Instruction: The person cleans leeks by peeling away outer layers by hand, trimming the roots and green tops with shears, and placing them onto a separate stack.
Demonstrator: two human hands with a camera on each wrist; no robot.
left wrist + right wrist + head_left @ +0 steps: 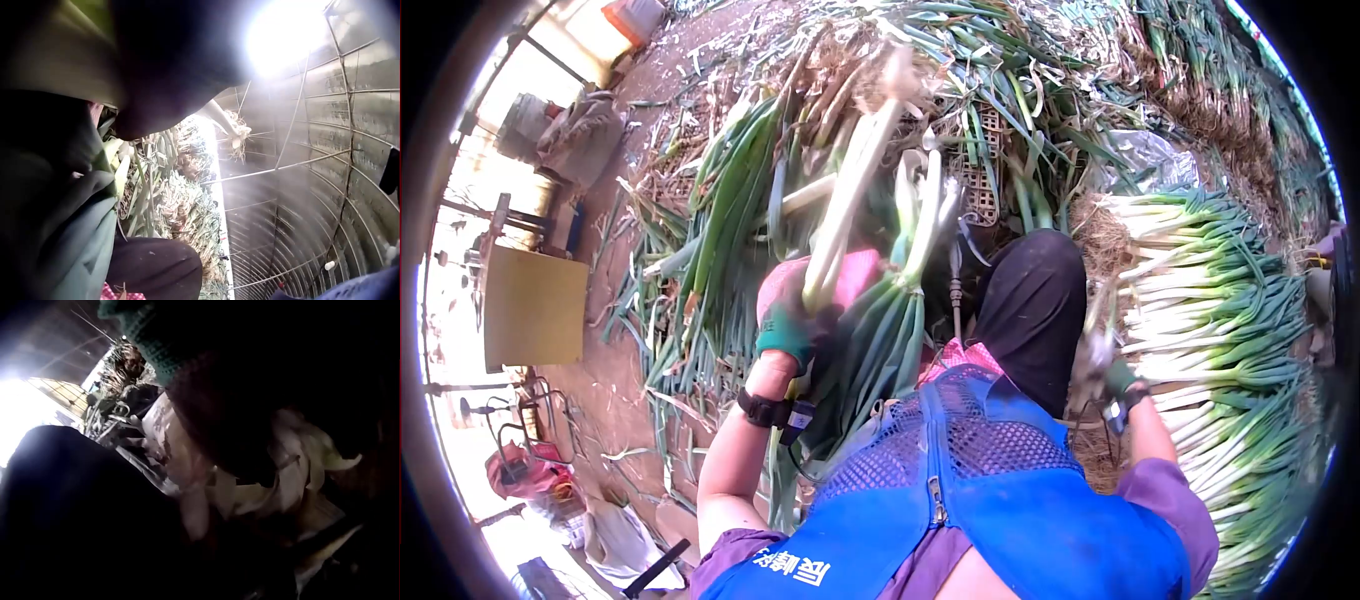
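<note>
My left hand (790, 328), in a green knitted glove, grips a long scallion (858, 190) by its shaft, white end and roots raised away from me. Beside it, green leaves of other scallions (880, 335) lie across my lap. In the left wrist view the hand is a dark shape, and the roots (237, 134) stick out past it. Low at my right side, my right hand (1118, 380), gloved in green too, holds pale peeled scallion skins, blurred in the head view. In the right wrist view those skins (290, 465) hang around the shaded fingers.
A long row of cleaned scallions (1200, 330) lies to my right, white ends inward. Unpeeled scallions (730, 210) are heaped ahead and left, with a plastic crate (982, 185) among them. My bent knee (1035, 300) rises between the hands. A yellow board (535, 310) stands far left.
</note>
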